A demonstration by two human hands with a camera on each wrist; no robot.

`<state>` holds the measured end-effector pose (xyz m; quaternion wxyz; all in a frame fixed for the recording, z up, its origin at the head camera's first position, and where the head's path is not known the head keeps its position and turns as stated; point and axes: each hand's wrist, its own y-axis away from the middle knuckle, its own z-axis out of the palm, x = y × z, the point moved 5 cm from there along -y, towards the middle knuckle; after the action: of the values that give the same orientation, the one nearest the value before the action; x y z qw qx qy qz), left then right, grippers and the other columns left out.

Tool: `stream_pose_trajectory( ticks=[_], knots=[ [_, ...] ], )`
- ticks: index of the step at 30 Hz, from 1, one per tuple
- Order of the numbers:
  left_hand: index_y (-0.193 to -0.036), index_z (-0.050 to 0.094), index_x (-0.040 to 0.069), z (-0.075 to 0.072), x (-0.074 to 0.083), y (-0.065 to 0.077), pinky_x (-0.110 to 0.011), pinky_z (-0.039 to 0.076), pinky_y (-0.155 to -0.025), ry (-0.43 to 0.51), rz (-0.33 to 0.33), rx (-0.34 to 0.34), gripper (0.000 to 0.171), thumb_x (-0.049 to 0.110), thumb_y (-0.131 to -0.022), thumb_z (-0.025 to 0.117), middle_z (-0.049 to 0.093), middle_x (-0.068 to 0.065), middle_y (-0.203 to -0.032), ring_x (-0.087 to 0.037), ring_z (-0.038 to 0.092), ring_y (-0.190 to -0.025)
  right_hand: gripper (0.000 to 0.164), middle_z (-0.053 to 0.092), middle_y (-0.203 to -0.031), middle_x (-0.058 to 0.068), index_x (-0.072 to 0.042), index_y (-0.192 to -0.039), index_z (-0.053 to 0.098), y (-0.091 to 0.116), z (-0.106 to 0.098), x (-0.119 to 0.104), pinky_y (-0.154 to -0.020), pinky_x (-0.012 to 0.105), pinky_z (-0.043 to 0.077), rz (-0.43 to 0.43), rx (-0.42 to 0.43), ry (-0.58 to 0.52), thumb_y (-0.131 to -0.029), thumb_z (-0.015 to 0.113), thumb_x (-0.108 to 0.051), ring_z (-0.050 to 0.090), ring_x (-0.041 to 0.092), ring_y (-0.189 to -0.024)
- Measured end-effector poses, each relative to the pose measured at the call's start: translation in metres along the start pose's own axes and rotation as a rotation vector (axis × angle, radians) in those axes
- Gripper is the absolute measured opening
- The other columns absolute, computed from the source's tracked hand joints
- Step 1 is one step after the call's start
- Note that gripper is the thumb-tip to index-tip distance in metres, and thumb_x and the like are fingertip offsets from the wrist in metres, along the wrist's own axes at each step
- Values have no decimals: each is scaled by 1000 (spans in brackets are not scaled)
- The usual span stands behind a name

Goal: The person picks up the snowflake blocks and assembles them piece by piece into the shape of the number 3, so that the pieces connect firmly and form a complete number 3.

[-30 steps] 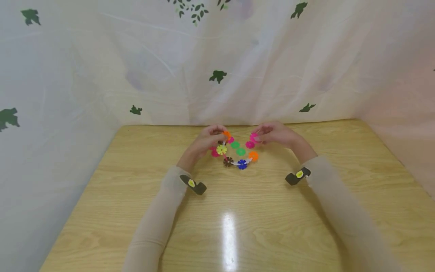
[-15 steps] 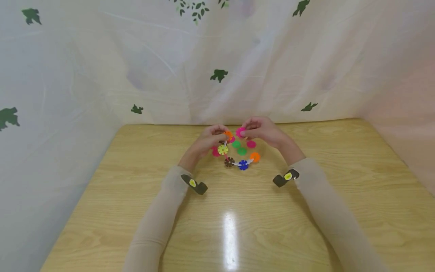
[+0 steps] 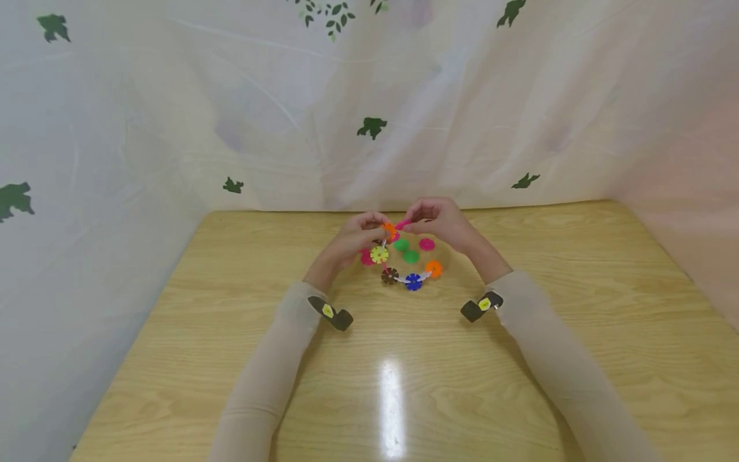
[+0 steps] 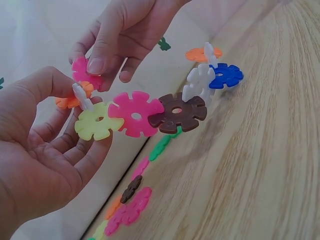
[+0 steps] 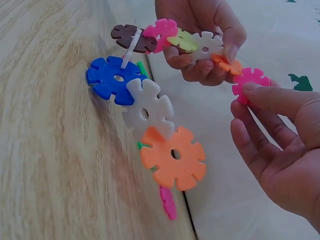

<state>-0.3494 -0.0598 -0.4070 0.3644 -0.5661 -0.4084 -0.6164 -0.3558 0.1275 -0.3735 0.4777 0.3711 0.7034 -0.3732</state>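
A chain of slotted plastic snowflake discs hangs from my left hand [image 3: 350, 240]. Thumb and fingers of that hand pinch its orange end disc [image 5: 228, 65]. From there the chain runs through white, yellow [image 4: 92, 127], pink [image 4: 142, 105], brown [image 4: 187, 117], white and blue [image 5: 104, 82] discs, then white again, to another orange disc [image 5: 192, 162] at the free end. My right hand [image 3: 443, 223] pinches a separate pink disc [image 5: 248, 76] between thumb and fingers. In the right wrist view its rim is right at the edge of the held orange disc.
Loose discs lie on the wooden table [image 3: 491, 359] below the chain, among them green [image 3: 411, 256] and pink [image 3: 427, 244] ones. More, including a brown disc [image 4: 131, 189], lie near the back edge. A leaf-patterned cloth [image 3: 277, 128] hangs behind the table.
My right hand has moved left with the pink disc, up to the orange disc in my left hand. The pink disc has turned edge-on in the head view. My left hand has stayed almost still.
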Motion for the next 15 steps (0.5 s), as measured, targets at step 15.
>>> stream_pose_trajectory(
  ticks=[15],
  knots=[
    [-110, 63, -9, 3, 2, 1, -18, 56, -67, 11, 77, 8, 18, -7, -92, 61, 70, 1, -84, -10, 65, -75, 8, 77, -89, 2, 7, -93, 75, 1, 0, -2, -76, 32, 64, -120, -5, 39, -89, 76, 0, 74, 21, -81]
  ],
)
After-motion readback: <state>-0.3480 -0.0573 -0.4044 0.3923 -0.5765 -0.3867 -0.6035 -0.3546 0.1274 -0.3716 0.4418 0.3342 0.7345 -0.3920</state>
